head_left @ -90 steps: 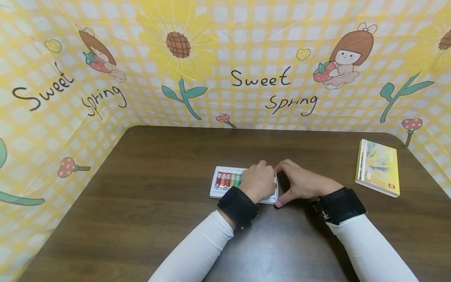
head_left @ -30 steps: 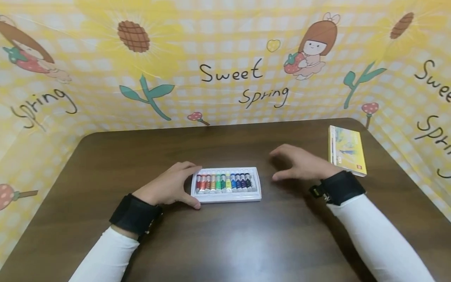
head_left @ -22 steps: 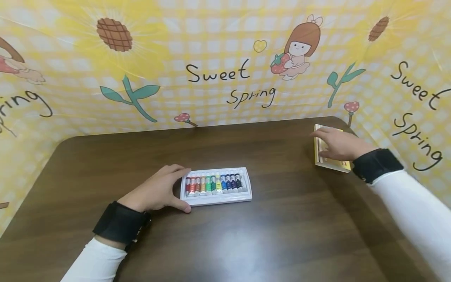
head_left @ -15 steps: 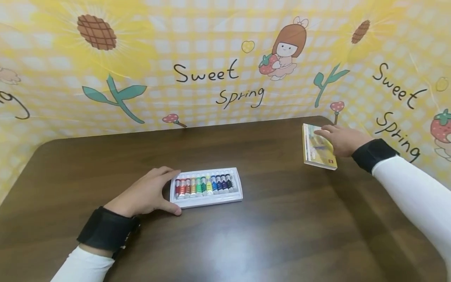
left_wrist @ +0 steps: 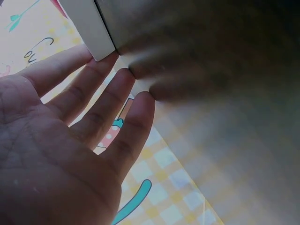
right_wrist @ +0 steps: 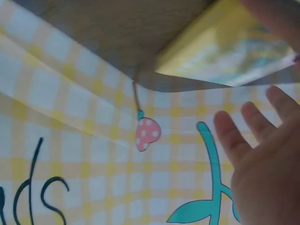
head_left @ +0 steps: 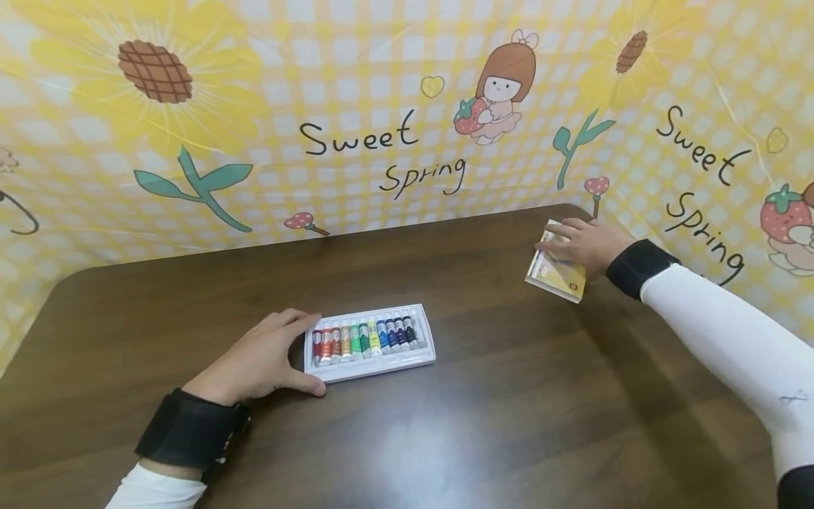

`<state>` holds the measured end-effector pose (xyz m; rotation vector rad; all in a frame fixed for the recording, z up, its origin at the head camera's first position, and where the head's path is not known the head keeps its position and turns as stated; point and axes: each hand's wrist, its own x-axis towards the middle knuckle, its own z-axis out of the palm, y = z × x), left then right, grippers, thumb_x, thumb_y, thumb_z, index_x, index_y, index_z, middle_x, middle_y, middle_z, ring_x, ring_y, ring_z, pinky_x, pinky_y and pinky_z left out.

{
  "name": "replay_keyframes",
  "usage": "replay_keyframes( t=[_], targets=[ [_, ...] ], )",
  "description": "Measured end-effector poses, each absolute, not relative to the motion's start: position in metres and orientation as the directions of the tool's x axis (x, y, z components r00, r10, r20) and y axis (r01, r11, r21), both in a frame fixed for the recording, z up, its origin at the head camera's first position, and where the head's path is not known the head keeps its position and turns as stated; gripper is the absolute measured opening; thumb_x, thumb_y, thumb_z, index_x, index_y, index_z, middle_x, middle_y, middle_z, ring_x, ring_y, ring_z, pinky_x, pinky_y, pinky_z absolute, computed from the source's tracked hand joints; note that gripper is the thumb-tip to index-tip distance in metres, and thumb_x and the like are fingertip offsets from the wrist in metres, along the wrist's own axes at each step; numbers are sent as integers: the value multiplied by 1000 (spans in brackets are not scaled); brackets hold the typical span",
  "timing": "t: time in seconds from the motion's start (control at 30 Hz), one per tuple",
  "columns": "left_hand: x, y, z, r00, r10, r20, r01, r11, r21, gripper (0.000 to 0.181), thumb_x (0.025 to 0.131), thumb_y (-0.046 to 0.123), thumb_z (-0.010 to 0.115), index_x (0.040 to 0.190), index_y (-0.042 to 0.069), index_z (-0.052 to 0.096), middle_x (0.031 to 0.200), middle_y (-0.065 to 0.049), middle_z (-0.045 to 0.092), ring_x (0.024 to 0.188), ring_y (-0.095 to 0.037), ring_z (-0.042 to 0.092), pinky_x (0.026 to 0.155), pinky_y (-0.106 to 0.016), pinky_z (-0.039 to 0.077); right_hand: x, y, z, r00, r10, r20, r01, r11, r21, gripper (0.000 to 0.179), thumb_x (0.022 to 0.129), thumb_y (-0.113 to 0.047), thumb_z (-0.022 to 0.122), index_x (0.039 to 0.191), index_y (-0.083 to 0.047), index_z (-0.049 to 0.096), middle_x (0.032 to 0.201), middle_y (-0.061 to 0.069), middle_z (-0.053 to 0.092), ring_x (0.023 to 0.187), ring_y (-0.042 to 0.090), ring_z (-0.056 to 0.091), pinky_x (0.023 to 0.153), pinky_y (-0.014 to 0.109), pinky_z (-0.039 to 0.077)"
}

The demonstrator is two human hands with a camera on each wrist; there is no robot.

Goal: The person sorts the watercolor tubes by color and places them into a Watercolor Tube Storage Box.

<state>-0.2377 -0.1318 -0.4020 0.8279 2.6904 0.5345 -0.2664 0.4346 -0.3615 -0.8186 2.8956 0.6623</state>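
My left hand (head_left: 267,360) holds the left end of a white tray of paint tubes (head_left: 381,364), its thumb by the near corner and its fingers by the far one. Tubes run from red through green and yellow to nearly black. In the left wrist view, two fingertips meet the tray's pale end (left_wrist: 93,33) while the other fingers spread. At the back right, my right hand (head_left: 591,244) lies across a flat yellow box (head_left: 556,279) with a picture on top, its extended fingers reaching the left edge. The right wrist view shows the box (right_wrist: 225,47) blurred, above straight, separated fingers.
All this stands on a dark brown wooden table (head_left: 407,438). Yellow checked cloth (head_left: 356,56) with printed flowers and lettering rises behind the table's back edge and along its sides. The right hand is close to the back right corner.
My right hand left the paint tray's right end and reached the yellow box, which has turned slightly. My left hand moved from over the tubes to the tray's left end. The view swung right.
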Motion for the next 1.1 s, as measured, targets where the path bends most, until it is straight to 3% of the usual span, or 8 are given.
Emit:
replay_keyframes(
  t=[0.13,0.37,0.63,0.77,0.9,1.1],
  targets=[
    [-237,-130,-402,-801,582,-142,482,767,424,117,68,63,93,156,1,47,152,-22,53,139,-45,47,111,-66,43,-270,421,-353,-901,-340,-267,-402,887,226,109,49,-29,103,147,-11,58,157,25,48,144,51,43,103,69,49],
    [-238,-130,-404,-804,578,-139,474,763,439,117,68,62,93,157,1,46,153,-22,51,140,-45,46,111,-66,43,-278,406,-346,-898,-235,-371,-295,949,113,108,58,-36,102,146,0,53,154,30,49,144,54,41,110,69,43],
    [-237,-130,-402,-794,593,-135,495,759,423,118,67,64,93,156,1,48,149,-21,54,137,-44,49,110,-66,44,-274,431,-363,-895,-168,-414,-192,981,18,135,56,-16,103,164,-1,23,165,35,30,146,65,32,115,75,32],
    [-237,-130,-403,-793,592,-142,490,760,427,117,67,64,93,156,1,48,150,-21,54,137,-43,49,111,-66,44,-274,442,-366,-893,-167,-418,-196,980,29,125,56,-14,102,159,2,33,153,38,42,138,64,42,109,73,41],
    [-238,-131,-403,-793,593,-136,493,757,429,118,66,65,93,156,2,48,149,-21,54,136,-43,49,110,-65,44,-274,447,-366,-896,-166,-411,-176,984,-13,112,61,-26,102,152,5,43,141,36,49,130,55,50,103,67,48],
    [-238,-130,-403,-796,590,-136,489,759,431,117,67,64,93,156,2,48,149,-21,54,136,-43,49,110,-65,45,-270,449,-365,-903,-126,-411,-113,992,-56,113,65,-38,100,153,6,44,149,41,43,133,57,50,104,67,47]
  ],
)
